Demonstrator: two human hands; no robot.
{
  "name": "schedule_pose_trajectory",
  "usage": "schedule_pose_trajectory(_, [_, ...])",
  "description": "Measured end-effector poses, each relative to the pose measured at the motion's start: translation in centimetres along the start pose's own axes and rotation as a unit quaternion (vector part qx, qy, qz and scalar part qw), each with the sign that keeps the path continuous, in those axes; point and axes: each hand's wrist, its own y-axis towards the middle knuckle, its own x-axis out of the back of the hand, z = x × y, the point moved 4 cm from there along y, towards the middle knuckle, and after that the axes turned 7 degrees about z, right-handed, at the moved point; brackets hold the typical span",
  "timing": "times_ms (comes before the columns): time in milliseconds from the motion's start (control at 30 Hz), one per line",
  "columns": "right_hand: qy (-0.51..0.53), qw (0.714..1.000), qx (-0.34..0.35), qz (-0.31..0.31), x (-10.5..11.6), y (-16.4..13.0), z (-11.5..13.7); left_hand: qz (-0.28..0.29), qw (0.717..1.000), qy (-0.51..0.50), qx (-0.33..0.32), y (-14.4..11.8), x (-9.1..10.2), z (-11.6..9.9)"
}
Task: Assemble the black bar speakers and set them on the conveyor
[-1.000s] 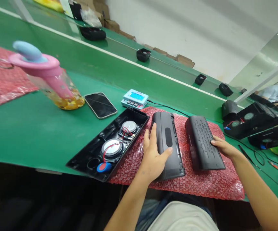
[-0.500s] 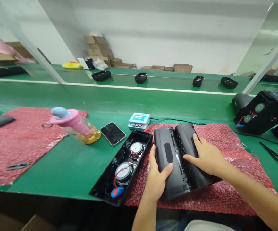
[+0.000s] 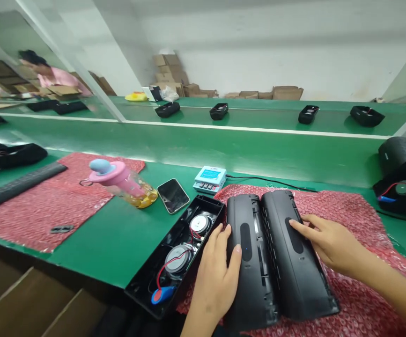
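Two long black speaker housings lie side by side on red bubble wrap (image 3: 346, 206). The left housing (image 3: 254, 290) has an oval button panel with a tiny blue light. My left hand (image 3: 215, 276) rests along its left edge, fingers extended and thumb on top. My right hand (image 3: 332, 241) is open over the right housing (image 3: 304, 285), its index fingertip touching that oval panel. Left of them, an open black speaker shell (image 3: 146, 281) holds two round speaker drivers (image 3: 178, 260), red wires and a blue battery (image 3: 163, 295).
A light-blue tester (image 3: 210, 179) with a black cable, a phone (image 3: 173, 195) and a pink-lidded bottle (image 3: 127, 185) stand behind. At far right is another open speaker (image 3: 402, 187). Several black shells line the back shelf. A person (image 3: 55, 77) in pink sits at far left.
The housings now lie flatter and nearer me, pulled slightly apart. My right hand has moved from the right housing's inner edge to its oval panel. The view has turned left.
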Motion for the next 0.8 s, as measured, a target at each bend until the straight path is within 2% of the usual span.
schedule_pose_trajectory(167, [-0.035, 0.998, 0.035, -0.024, -0.6, 0.1, 0.0, -0.015, 0.996, 0.078, -0.039, -0.4, 0.2, -0.6])
schedule_pose_trajectory(300, [-0.02, 0.997, 0.047, -0.059, -1.3, -0.3, 0.1, 0.003, 0.991, 0.122, -0.056, -0.7, 0.4, -1.5])
schedule_pose_trajectory(500, [0.034, 0.991, 0.054, -0.121, -1.9, -0.7, -0.1, 0.04, 0.985, 0.164, -0.023, -0.7, 0.5, -2.3])
schedule_pose_trajectory(667, [0.055, 0.985, 0.061, -0.15, -1.2, -0.4, 0.0, 0.066, 0.976, 0.206, -0.018, -0.6, 0.8, -2.5])
schedule_pose_trajectory(800, [0.046, 0.983, 0.082, -0.155, -0.8, -0.4, 0.2, 0.064, 0.972, 0.228, -0.01, -0.6, 1.0, -2.5])
